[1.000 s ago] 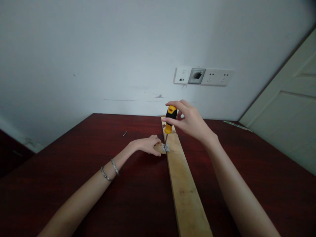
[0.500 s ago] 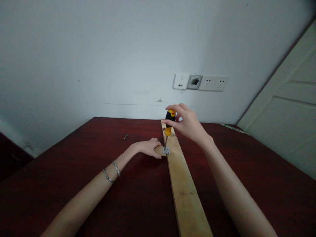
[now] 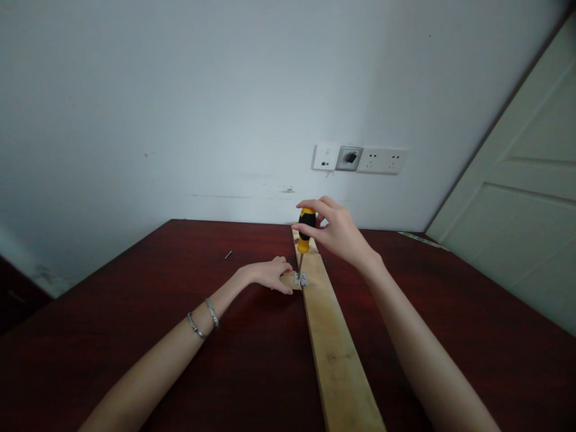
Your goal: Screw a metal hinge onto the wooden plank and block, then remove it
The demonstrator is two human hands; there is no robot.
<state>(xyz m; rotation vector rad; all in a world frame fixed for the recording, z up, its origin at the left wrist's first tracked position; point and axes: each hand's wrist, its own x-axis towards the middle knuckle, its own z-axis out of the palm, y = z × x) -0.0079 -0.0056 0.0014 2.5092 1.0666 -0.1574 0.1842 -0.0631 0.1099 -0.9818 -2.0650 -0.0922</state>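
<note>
My right hand (image 3: 335,228) is closed around the handle of a yellow and black screwdriver (image 3: 306,227). The tool stands nearly upright, its tip down at a small metal hinge (image 3: 301,278). That hinge spans a short wood block (image 3: 290,280) and the long wooden board (image 3: 335,354) beside it. My left hand (image 3: 270,275) grips the short block from the left, thumb on the near side and fingers on the far side. A screw under the tip is too small to make out.
A small dark metal pin or screw (image 3: 228,255) lies on the dark red table (image 3: 238,360), left of the board. Behind the table, the white wall carries sockets (image 3: 382,161). A pale door (image 3: 517,198) is at the right, with a thin strip (image 3: 423,240) near its foot.
The view has shifted slightly, so everything appears a little lower and further left. Both hands keep their holds, and the screwdriver tip stays at the hinge.
</note>
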